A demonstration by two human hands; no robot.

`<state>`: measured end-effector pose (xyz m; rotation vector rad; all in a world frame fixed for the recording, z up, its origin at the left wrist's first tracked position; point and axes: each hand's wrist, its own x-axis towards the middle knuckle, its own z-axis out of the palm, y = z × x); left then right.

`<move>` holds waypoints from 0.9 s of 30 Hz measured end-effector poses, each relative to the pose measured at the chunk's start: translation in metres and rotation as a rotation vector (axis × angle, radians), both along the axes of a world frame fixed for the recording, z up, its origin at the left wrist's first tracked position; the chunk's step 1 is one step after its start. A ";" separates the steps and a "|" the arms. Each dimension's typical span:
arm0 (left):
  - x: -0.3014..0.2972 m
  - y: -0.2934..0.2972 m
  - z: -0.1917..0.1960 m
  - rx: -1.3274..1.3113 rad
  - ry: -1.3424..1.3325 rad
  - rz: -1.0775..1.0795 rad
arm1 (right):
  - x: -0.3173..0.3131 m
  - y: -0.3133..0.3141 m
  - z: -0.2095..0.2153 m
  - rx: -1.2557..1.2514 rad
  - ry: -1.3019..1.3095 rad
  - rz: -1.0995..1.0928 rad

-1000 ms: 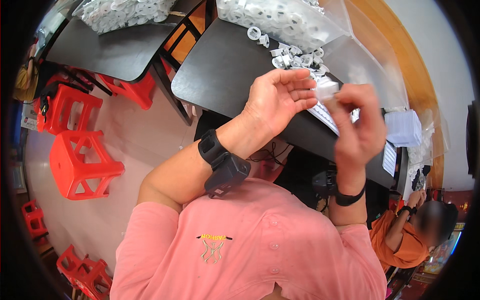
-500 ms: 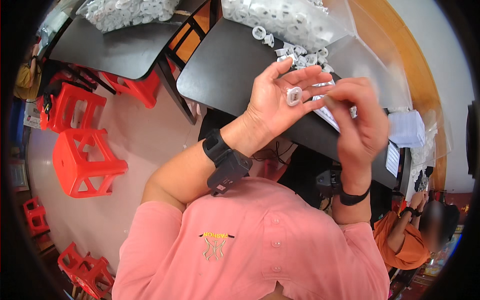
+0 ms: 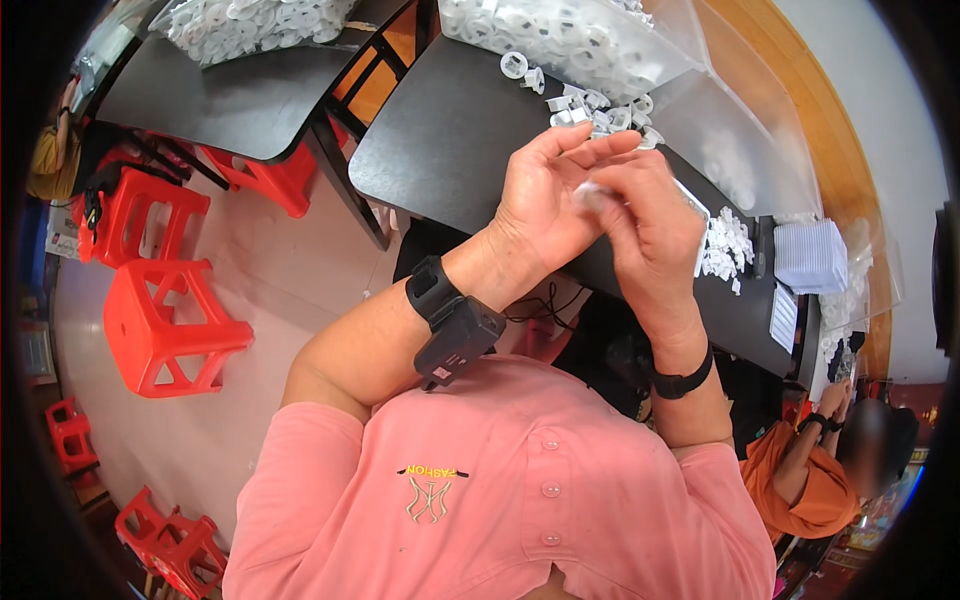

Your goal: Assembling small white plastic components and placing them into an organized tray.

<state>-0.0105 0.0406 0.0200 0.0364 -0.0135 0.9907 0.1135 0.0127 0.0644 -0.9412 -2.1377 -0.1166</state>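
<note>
At the frame's upper centre, the left hand (image 3: 545,195) is open, palm up. The right hand's (image 3: 655,228) curled fingers meet a small, blurred white piece (image 3: 592,196) at that palm — whether pinched, I can't tell. Below, a pink shirt (image 3: 490,430) bears upside-down yellow lettering (image 3: 432,471); mid-frame, a black wrist device (image 3: 465,340) carries a pale label (image 3: 442,373) — too small to read.

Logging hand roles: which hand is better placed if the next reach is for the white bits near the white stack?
The right hand, probably: it is nearer the white bits, while the open left hand sits farther left.
</note>
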 end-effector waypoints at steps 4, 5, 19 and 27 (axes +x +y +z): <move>0.002 -0.006 0.003 -0.033 -0.025 0.006 | 0.001 0.005 -0.012 0.230 -0.022 -0.058; 0.003 -0.005 0.000 0.045 -0.020 0.003 | 0.000 0.001 -0.012 0.231 -0.022 -0.057; 0.008 -0.001 -0.007 0.093 0.021 0.025 | 0.001 -0.018 -0.010 -0.248 0.257 -0.011; 0.007 -0.007 0.002 0.080 0.131 0.088 | -0.005 -0.020 -0.015 -0.237 0.271 -0.050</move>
